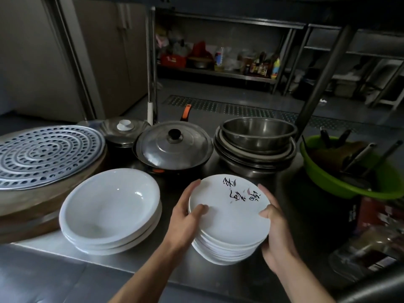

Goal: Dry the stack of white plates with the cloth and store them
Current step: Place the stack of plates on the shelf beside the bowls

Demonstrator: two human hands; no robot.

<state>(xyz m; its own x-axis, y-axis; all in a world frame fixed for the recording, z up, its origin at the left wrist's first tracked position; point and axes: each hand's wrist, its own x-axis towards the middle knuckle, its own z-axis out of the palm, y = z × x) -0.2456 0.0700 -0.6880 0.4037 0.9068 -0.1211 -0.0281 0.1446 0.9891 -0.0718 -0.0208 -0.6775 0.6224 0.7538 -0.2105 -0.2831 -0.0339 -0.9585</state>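
On the steel counter (65, 270), seen from the head camera, the stack of white plates (229, 221) sits in front of the lidded pan (173, 145), on the side nearer to the person and a little to the right of it. The left hand (185, 215) grasps the stack at its left edge, with the thumb laid on the top plate (229, 206) and the fingers reaching round the far rim. The right hand (275, 228) grasps the right edge in the same way. I cannot tell if the stack rests on the counter or is already lifted a little.

For the progress: no cloth is visible anywhere, and no plate is separated from the stack. If the plates are wet or dry, the picture does not show. I judge that the drying is probably not begun, and the storing is also left to do.

The plates are round, so they have no long axis when seen from above. The axis of the stack stands nearly upright, and the lower plates are shifted slightly toward the person. All plates face up. The black brush writing on the top plate lies on the side toward the pan.
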